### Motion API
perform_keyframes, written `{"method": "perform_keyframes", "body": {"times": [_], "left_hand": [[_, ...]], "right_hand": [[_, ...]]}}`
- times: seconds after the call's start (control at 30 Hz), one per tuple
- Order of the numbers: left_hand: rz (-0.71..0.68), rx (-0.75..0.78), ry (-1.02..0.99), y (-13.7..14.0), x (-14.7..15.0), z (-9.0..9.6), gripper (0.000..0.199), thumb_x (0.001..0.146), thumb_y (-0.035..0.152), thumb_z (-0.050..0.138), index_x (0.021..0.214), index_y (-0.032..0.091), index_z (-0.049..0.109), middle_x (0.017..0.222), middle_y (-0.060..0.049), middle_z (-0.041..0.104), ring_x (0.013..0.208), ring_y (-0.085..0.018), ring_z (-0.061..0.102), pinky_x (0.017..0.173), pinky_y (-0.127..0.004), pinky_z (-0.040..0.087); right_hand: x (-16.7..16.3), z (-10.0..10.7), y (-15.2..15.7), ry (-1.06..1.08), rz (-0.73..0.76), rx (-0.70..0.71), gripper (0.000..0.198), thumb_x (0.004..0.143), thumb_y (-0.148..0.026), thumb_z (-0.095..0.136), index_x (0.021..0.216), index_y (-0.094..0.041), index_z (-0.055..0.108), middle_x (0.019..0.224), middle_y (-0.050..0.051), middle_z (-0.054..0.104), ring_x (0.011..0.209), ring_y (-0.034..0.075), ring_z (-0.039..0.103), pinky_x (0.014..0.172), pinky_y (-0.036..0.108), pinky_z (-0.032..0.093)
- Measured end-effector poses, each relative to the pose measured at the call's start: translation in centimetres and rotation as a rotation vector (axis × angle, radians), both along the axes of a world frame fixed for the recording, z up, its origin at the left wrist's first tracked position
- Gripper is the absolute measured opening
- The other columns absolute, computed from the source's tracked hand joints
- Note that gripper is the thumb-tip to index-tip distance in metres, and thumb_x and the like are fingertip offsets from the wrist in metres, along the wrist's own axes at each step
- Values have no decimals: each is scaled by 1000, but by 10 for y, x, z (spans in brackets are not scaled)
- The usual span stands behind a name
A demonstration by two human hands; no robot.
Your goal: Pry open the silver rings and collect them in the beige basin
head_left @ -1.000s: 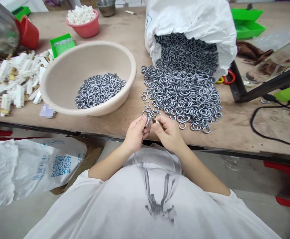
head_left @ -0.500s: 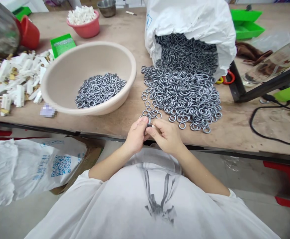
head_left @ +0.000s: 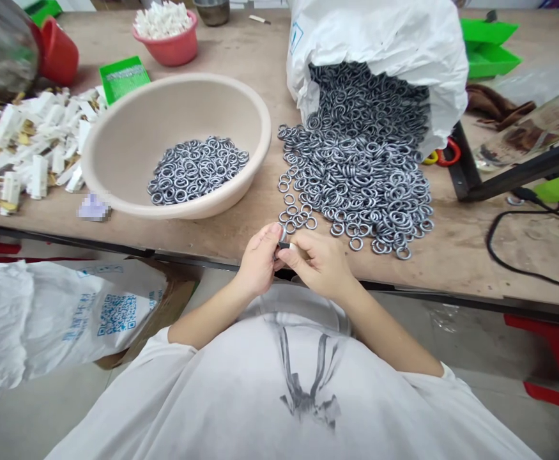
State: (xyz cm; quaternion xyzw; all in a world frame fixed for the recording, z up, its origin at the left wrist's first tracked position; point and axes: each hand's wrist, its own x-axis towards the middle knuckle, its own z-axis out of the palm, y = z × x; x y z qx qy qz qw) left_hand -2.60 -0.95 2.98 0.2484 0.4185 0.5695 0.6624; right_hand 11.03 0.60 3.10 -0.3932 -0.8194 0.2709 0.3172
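Note:
My left hand [head_left: 260, 259] is closed in a pinch on a grey ring [head_left: 282, 234] at the table's front edge. Against it my right hand [head_left: 321, 260] grips a small dark flat blade [head_left: 285, 245], whose other end the fingers hide. Just beyond my hands a few loose rings [head_left: 302, 216] lie on the wood. A large heap of the same grey rings [head_left: 360, 172] spills from a white sack [head_left: 379, 32] to the right. Left of my hands stands a wide beige basin [head_left: 111, 198] with many rings [head_left: 197, 169] in its bottom.
White plastic pieces [head_left: 39, 140] with brassy parts are piled at the left. Behind the basin are a green tray [head_left: 124, 80] and a red bowl [head_left: 171, 48] of white pieces. A black metal frame [head_left: 499, 176] and a cable [head_left: 492, 236] lie to the right.
My head view has shifted slightly, so the table things appear a little further right. My hands have parted slightly and more of the dark blade shows between them.

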Motion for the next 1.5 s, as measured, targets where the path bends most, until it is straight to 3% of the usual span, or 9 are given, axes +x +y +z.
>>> {"method": "perform_keyframes", "body": {"times": [0.43,0.6,0.7,0.8,0.87,1.0,1.13,1.33,1.5], "left_hand": [[-61,0,-23,2,-2,-5,53,69,58,80,68,19,45,52,9,31,43,-3,22,39,-17,18],[-224,-1,-5,-7,-6,-11,53,74,58,77,67,18,44,52,9,33,42,-2,23,38,-15,19],[-194,-27,12,-7,-19,-13,51,74,56,78,67,18,44,54,8,37,41,-2,29,38,-15,21],[10,-9,42,2,-39,-12,47,72,51,81,70,16,49,57,7,45,41,-2,36,39,-16,28],[108,4,76,8,-52,-10,42,71,48,82,75,15,57,60,5,51,43,-3,40,40,-16,31],[164,2,103,15,-67,-12,38,72,40,82,95,14,68,63,4,57,45,-3,45,41,-15,34],[126,-26,101,17,-62,-18,35,71,34,78,99,16,66,70,1,64,49,-7,53,41,-17,39],[-106,-23,119,16,-24,-17,45,72,55,78,86,17,58,70,3,58,45,-4,43,35,-15,24],[-153,21,92,15,-5,-18,51,71,60,78,76,18,50,60,8,43,41,-1,29,37,-15,16]], "right_hand": [[-5,-8,1,131,37,-142,42,97,-45,53,65,-22,40,61,-4,43,59,12,41,59,28,27],[0,-21,28,248,-284,-177,44,98,-52,47,66,-23,39,59,-4,38,58,13,39,59,28,30],[2,-20,44,51,-360,-161,41,98,-54,48,71,-22,51,62,-3,49,61,15,46,60,29,31],[-9,-15,47,-296,-250,-68,30,95,-49,57,99,-22,69,92,5,69,81,21,61,67,30,35],[-21,-13,45,-489,-186,-1,31,93,-44,63,114,-22,70,110,9,69,93,25,64,69,32,37],[-33,-15,47,-630,-173,21,24,90,-36,67,107,-19,72,115,13,68,96,28,66,67,33,38],[-23,-19,55,-391,-194,-84,15,87,-33,71,90,-18,71,97,8,70,85,24,64,69,33,39],[-13,-17,46,401,-169,-396,20,81,-36,73,86,-18,66,77,-1,66,73,16,58,70,29,45],[-9,-13,26,548,-138,-441,32,86,-51,69,82,-19,67,73,0,64,71,15,57,70,30,47]]}}
